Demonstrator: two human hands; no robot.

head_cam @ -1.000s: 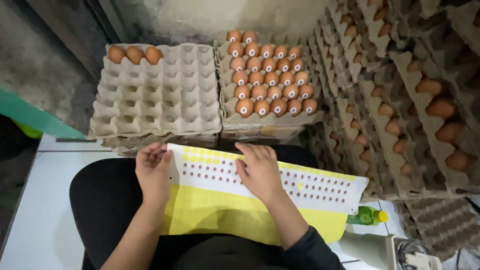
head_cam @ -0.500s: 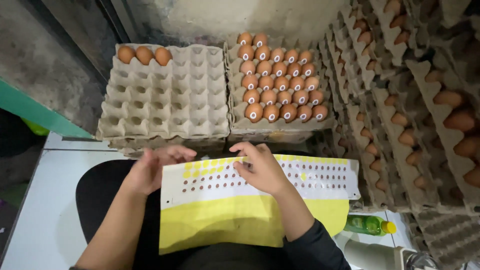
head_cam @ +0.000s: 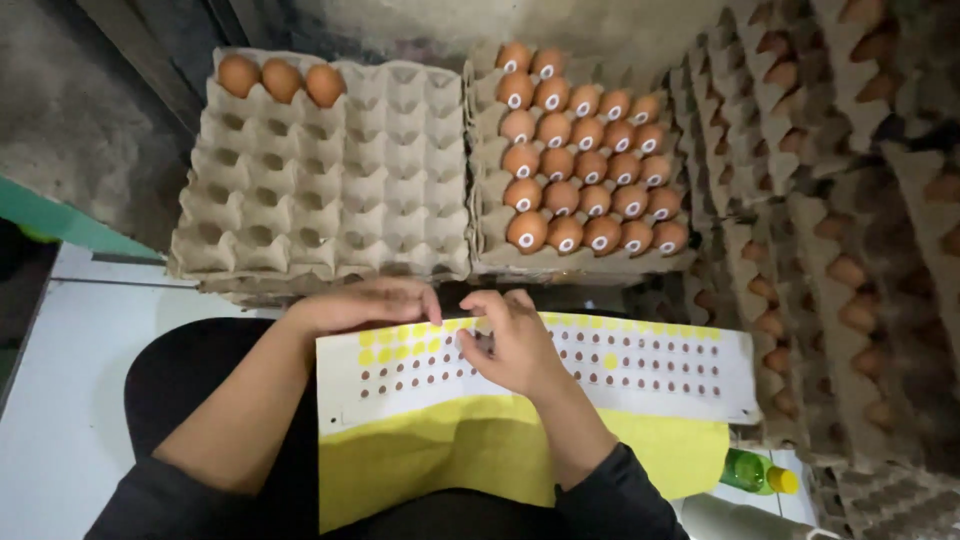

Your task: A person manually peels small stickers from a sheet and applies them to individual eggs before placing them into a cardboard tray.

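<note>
A white sticker sheet (head_cam: 620, 370) with rows of small round stickers lies across my lap over a yellow backing sheet (head_cam: 440, 460). My left hand (head_cam: 365, 305) rests on the sheet's top left edge and holds it down. My right hand (head_cam: 510, 340) is on the middle of the sheet, its fingertips pinched at a sticker. Just beyond the sheet stands a grey egg tray (head_cam: 310, 200) with three brown eggs (head_cam: 282, 80) in its far left corner. To its right is a second tray (head_cam: 575, 258) filled with stickered brown eggs (head_cam: 580, 150).
Stacks of egg trays with brown eggs (head_cam: 830, 230) lean along the right side. A green bottle with a yellow cap (head_cam: 760, 472) lies by my right knee. A white surface (head_cam: 60, 400) is at the left, with a green edge (head_cam: 60, 220) above it.
The view has shifted down and closer to the sheet. My left hand slid from the sheet's left end to its top edge. My right hand stayed at the middle, fingers now pinched.
</note>
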